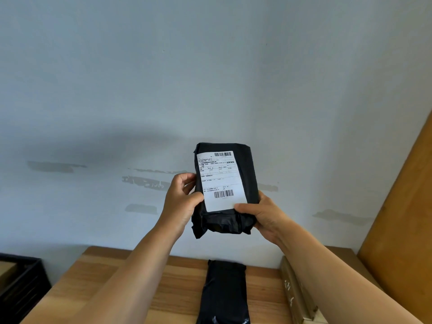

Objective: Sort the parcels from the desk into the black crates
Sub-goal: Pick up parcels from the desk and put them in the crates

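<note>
The black parcel (225, 190) with its white label (221, 181) facing me is raised upright above the desk (145, 288); my left hand (181, 199) grips its left edge, my right hand (259, 216) pinches its lower right corner. Another black parcel (224, 291) lies on the desk below, a black crate (21, 284) at far left.

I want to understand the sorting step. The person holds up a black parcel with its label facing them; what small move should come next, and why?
Probably carry the held parcel down and left toward the black crate. Both the left hand and the right hand grip it above the desk with its white label facing the camera, as if for reading. Another black parcel waits on the desk.
</note>
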Action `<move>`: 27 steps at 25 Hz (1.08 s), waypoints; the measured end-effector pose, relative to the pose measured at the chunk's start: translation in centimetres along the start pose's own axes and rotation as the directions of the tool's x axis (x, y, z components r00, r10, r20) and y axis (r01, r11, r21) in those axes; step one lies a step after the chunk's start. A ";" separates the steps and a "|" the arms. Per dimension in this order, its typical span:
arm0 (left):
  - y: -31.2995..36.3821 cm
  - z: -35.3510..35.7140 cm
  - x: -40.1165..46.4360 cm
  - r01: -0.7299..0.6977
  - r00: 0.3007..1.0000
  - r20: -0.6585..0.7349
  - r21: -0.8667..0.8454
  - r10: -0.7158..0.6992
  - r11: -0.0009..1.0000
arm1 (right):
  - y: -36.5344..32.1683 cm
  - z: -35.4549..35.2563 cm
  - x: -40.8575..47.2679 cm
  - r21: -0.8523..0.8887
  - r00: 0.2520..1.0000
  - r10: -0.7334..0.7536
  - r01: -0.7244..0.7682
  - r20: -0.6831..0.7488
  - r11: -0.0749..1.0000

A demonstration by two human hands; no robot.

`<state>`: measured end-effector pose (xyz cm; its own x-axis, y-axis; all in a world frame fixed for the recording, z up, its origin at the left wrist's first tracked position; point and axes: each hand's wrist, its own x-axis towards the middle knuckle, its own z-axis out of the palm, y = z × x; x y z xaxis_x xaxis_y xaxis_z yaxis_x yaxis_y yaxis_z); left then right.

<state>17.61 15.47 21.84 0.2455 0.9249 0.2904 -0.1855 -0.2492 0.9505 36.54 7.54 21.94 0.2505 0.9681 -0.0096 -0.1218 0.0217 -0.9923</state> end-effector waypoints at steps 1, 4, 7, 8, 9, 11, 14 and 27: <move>0.1 0.1 0.0 -0.013 1.000 0.011 -0.006 0.013 1.000 | 0.0 0.0 -0.1 0.001 1.000 -0.012 0.012 0.000 1.000; 0.3 0.3 0.1 -0.044 0.999 0.025 -0.030 0.045 0.999 | -0.1 -0.2 -0.3 0.007 0.999 -0.041 0.041 -0.013 0.999; 0.5 0.8 0.0 -0.060 0.998 0.015 -0.028 0.061 0.998 | -0.2 -0.4 -0.5 0.005 0.998 -0.050 0.050 -0.035 0.999; 0.4 0.9 -0.1 -0.063 0.998 0.009 -0.025 0.063 0.998 | -0.1 -0.5 -0.5 0.002 0.998 -0.050 0.050 -0.039 0.999; 0.4 1.0 -0.2 -0.064 0.998 0.006 -0.020 0.064 0.998 | -0.1 -0.6 -0.5 0.002 0.998 -0.047 0.047 -0.040 0.999; 0.5 1.1 -0.7 -0.061 0.998 0.011 -0.005 0.061 0.998 | 0.3 -0.8 -0.6 0.007 0.998 -0.038 0.039 -0.039 0.999; 0.4 0.9 -1.9 -0.047 0.999 0.015 0.049 0.047 0.998 | 1.2 -1.1 -0.8 0.027 0.999 -0.027 0.028 -0.034 0.999; -2.4 -4.6 -11.8 0.197 0.963 -0.218 0.175 -0.157 0.965 | 7.6 4.0 -3.5 0.108 0.986 0.126 -0.137 0.109 0.985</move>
<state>10.77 6.52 15.58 0.0583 0.9926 0.1066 0.0357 -0.1088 0.9934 30.84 5.30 14.89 0.1273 0.9845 -0.1208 -0.2582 -0.0847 -0.9624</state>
